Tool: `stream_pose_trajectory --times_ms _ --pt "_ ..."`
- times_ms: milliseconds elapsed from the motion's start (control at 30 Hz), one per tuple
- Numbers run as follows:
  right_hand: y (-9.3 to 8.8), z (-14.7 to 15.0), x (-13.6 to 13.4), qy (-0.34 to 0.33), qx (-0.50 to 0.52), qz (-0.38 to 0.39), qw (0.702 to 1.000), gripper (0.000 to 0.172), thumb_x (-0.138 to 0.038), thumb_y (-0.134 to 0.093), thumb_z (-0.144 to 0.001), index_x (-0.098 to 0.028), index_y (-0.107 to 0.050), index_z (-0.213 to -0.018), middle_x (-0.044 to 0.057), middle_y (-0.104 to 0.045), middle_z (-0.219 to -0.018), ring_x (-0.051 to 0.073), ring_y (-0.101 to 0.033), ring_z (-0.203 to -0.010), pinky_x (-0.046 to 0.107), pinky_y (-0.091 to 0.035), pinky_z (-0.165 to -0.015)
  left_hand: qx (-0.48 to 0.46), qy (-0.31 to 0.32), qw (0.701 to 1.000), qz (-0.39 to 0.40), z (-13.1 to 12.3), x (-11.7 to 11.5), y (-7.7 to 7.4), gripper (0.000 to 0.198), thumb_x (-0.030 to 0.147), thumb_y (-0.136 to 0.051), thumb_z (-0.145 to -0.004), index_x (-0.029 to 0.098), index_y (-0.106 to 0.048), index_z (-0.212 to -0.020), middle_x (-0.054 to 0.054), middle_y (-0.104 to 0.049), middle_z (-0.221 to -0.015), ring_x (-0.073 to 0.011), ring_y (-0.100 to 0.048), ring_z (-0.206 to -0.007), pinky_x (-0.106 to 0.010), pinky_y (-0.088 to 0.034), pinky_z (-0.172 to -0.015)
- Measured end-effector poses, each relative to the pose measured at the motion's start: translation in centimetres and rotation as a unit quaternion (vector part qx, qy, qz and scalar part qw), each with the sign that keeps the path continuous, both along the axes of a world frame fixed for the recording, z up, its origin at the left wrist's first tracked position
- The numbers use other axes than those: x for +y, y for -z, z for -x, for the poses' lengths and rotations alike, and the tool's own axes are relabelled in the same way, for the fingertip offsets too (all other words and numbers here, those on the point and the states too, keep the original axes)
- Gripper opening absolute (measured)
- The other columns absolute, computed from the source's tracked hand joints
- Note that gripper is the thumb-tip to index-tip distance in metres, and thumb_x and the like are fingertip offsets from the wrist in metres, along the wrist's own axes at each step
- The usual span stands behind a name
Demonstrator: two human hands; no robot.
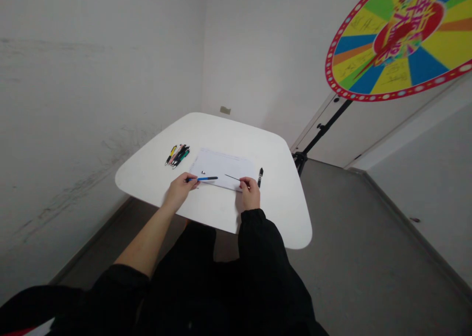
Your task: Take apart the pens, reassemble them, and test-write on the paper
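Blue slim pen barrel (pixel 206 178) is pinched in your left hand (pixel 180 189), thin dark rod (pixel 232 177) in your right hand (pixel 250 194), both over white rectangular paper (pixel 228 163); grip lightly, facing ends level.

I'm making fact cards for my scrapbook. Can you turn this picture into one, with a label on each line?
Left: left hand holding a blue pen
Right: right hand holding a thin dark rod
Between them: white paper with a small shiny piece on it
Left of paper: pile of pens
Right of paper: black pen
Surface: white table
Background: colourful wheel, partly out of view
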State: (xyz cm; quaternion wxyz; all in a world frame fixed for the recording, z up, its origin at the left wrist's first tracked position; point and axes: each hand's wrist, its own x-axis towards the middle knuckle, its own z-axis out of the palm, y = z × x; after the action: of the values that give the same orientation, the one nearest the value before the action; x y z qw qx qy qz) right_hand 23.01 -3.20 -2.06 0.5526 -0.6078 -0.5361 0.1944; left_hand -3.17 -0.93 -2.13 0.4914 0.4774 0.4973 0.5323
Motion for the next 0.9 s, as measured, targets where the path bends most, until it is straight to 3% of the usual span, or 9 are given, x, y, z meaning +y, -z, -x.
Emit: stream_pose_trajectory --times_ms 300,633,900 --pt "0.1 -0.4 -0.1 -0.038 0.009 0.022 0.999 0.021 -0.027 -0.052 -0.084 -0.019 -0.068 -0.093 0.006 -0.067 -0.094 0.018 -0.064 -0.081 0.035 -0.052 -0.083 -0.005 0.01 1.0 0.001 0.0 -0.1 0.0 0.027 0.036 -0.08 -0.074 0.017 -0.07 -0.091 -0.006 -0.075 -0.083 -0.0212 -0.076 -0.085 -0.036 -0.059 -0.087" --pt "0.8 -0.7 0.1 0.029 -0.041 0.035 0.998 0.02 -0.023 -0.047 -0.085 -0.019 -0.066 -0.089 0.006 -0.066 -0.09 0.019 -0.06 -0.084 0.033 -0.049 -0.083 0.06 0.013 0.998 0.0 -0.2 -0.5 -0.5 0.024 0.037 -0.076 -0.076 0.019 -0.072 -0.091 -0.006 -0.077 -0.082 -0.0229 -0.076 -0.085 -0.037 -0.058 -0.087" --pt "1.1 -0.7 0.2 0.006 -0.025 0.027 0.999 0.02 -0.027 -0.05 -0.084 -0.019 -0.068 -0.089 0.005 -0.066 -0.086 0.02 -0.061 -0.083 0.035 -0.049 -0.082 0.073 0.013 0.997 0.0 -0.2 -0.6 -0.7 0.026 0.039 -0.077 -0.076 0.019 -0.072 -0.091 -0.005 -0.076 -0.082 -0.022 -0.075 -0.084 -0.036 -0.058 -0.085"
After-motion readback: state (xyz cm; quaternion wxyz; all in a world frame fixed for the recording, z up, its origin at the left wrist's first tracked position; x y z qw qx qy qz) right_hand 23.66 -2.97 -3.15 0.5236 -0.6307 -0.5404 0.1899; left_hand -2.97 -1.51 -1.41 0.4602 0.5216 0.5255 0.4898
